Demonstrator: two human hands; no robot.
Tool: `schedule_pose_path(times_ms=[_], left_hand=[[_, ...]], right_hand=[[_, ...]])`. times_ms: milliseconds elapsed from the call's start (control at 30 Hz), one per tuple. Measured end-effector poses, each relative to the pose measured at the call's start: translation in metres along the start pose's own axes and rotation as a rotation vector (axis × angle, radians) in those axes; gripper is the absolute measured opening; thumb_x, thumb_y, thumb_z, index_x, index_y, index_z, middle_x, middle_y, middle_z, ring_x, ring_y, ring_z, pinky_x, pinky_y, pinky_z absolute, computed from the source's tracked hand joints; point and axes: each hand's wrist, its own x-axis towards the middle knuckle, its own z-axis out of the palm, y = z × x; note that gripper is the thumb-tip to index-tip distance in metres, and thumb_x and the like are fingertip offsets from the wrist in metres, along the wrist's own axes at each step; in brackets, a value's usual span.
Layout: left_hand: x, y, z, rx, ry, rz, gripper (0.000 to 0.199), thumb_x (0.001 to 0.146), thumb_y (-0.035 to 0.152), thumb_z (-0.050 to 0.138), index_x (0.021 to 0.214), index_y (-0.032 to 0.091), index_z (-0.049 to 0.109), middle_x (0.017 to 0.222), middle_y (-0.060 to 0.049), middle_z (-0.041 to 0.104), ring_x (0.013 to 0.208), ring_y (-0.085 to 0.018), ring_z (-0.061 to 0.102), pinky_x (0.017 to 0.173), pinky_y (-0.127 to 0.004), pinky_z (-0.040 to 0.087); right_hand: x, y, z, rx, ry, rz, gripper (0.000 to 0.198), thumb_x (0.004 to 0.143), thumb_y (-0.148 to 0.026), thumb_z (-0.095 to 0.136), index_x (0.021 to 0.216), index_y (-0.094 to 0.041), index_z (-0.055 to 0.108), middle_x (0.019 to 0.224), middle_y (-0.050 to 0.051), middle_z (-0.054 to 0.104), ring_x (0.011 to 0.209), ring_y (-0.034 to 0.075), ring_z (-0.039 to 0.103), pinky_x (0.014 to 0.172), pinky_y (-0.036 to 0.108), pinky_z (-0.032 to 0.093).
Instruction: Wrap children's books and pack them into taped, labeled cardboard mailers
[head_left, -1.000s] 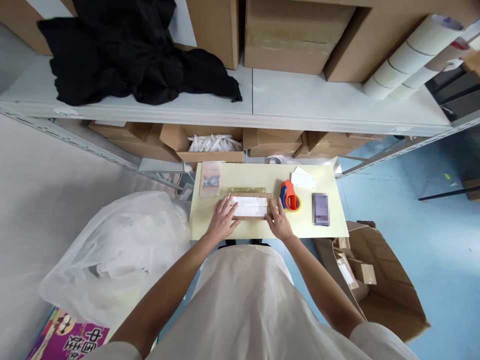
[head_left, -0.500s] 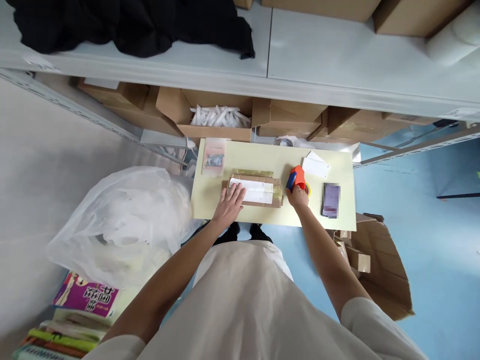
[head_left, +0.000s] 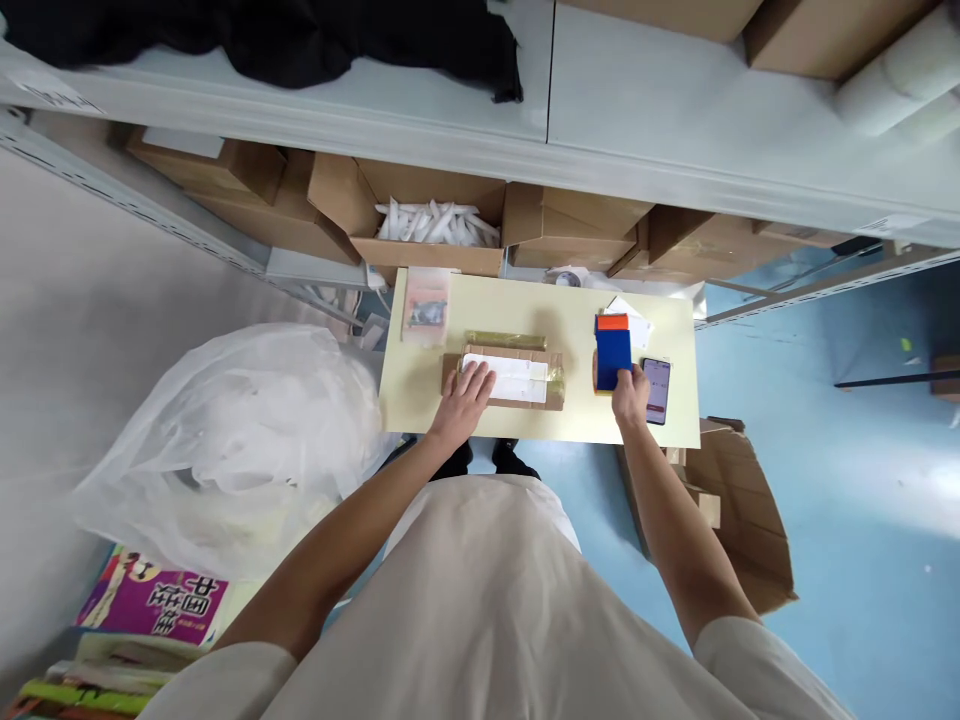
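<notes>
A small cardboard box [head_left: 556, 400] with a white label [head_left: 517, 381] lies on the pale yellow table, clear brown tape across its right end. My left hand [head_left: 463, 408] rests open on the box's left part, fingers laid over the label. At the right, my right hand [head_left: 632, 400] has its fingers closed at the lower right corner of a blue and orange tape dispenser [head_left: 613, 358]. Its blue side faces up. Whether the dispenser touches the table, I cannot tell. Just right of that hand lies a phone [head_left: 657, 390].
The table [head_left: 420, 410] also bears a pinkish packet [head_left: 427, 310], a taped strip [head_left: 506, 340] and white cards [head_left: 639, 328]. Behind stand cardboard boxes, one holding white pieces [head_left: 439, 222], under a grey shelf [head_left: 637, 100]. A plastic bag [head_left: 247, 420] sits left, an open carton [head_left: 742, 510] right.
My right hand has moved right, away from the box, and the tape dispenser has turned so its blue side shows. My left hand stays on the box. The view has shifted slightly.
</notes>
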Motion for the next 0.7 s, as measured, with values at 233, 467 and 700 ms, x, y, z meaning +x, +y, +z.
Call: schedule_pose_path(times_ms=[233,467,700], left_hand=[[-0.004,-0.003,0.0,-0.005,-0.008,0.062,0.058,0.087,0.018,0.043,0.144,0.018,0.029,0.151,-0.011,0.028,0.141,-0.028,0.016,0.112,-0.054,0.016],[-0.003,-0.006,-0.029,-0.295,0.018,0.02,0.07,0.079,0.04,0.059,0.14,0.017,0.035,0.146,-0.015,0.037,0.137,-0.032,0.027,0.111,-0.056,0.015],[0.027,0.002,-0.054,-1.179,0.225,-0.405,0.052,0.086,0.051,0.044,0.124,0.017,0.053,0.123,-0.014,0.06,0.107,-0.023,0.06,0.093,-0.039,0.045]], right_hand=[[-0.013,-0.067,-0.016,0.431,-0.333,-0.223,0.054,0.077,-0.066,0.045,0.05,-0.022,0.029,0.049,-0.005,0.027,0.047,0.009,0.024,0.044,0.025,0.021],[-0.005,-0.096,0.01,0.359,-0.711,-0.19,0.061,0.068,-0.075,0.051,0.047,-0.02,0.035,0.043,-0.005,0.033,0.042,0.007,0.027,0.041,0.023,0.022],[0.005,-0.088,0.008,0.373,-0.774,-0.223,0.06,0.069,-0.072,0.053,0.047,-0.021,0.031,0.042,-0.006,0.029,0.041,0.006,0.024,0.04,0.023,0.02]])
